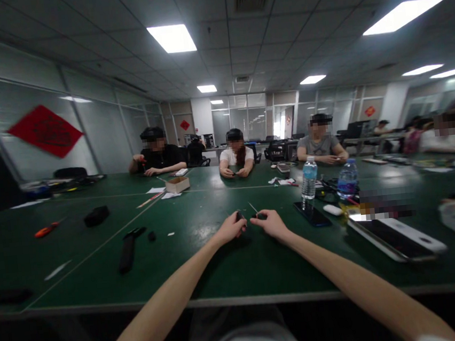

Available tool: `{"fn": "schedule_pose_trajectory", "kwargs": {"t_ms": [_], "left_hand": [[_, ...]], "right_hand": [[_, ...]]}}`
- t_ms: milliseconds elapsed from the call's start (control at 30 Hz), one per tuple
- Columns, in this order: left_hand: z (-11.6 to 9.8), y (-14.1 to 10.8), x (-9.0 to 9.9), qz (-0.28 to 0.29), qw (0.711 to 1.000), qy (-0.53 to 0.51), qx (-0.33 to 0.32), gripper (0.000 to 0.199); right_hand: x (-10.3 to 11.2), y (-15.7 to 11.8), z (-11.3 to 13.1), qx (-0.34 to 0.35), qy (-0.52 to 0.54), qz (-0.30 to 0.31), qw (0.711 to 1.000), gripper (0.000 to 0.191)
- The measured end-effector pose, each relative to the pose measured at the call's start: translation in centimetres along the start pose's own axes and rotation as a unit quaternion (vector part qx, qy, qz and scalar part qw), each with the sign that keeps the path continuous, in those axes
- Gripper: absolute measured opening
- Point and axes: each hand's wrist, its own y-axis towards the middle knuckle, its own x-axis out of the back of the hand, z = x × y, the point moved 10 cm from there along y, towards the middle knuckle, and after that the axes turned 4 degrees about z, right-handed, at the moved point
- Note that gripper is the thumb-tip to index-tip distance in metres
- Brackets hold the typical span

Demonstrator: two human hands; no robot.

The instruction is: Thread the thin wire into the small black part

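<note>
Both my hands are over the green table [205, 269], close together but apart. My left hand [232, 228] is closed round a small dark object [239, 217], too small to name. My right hand [271, 223] is closed on a thin, pointed tool [253, 207], whose tip slants up and to the left; its dark lower end is partly hidden by the fingers. To the right of my right hand lies a dark phone [312, 214]. A small white scrap [171, 234] lies to the left of my left hand.
Two plastic bottles [309, 180] stand behind the phone, near a white mouse [333, 210] and a large white device [397, 234]. At left are a black tool [127, 252], a black block [97, 216] and an orange-handled screwdriver [46, 229]. Several people sit across the table.
</note>
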Motion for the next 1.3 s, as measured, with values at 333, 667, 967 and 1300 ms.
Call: {"fn": "schedule_pose_trajectory", "kwargs": {"t_ms": [333, 667, 967, 1300], "left_hand": [[-0.2, 0.0, -0.1, 0.008, 0.999, 0.026, -0.017, 0.024], [-1.0, -0.4, -0.6, 0.026, 0.998, 0.046, -0.031, 0.033], [-1.1, -0.4, -0.8, 0.053, 0.996, 0.027, -0.061, 0.042], [-2.0, -0.6, -0.8, 0.067, 0.994, 0.015, -0.085, 0.037]], "right_hand": [[-0.1, -0.1, 0.6, 0.029, 0.018, -0.006, 0.999, 0.031], [-0.1, 0.5, -0.1, 0.04, 0.035, -0.019, 0.998, 0.034], [-0.2, 0.8, -0.3, 0.068, 0.076, -0.019, 0.995, 0.039], [-1.3, 0.0, 0.9, 0.075, 0.115, 0.03, 0.99, 0.032]]}}
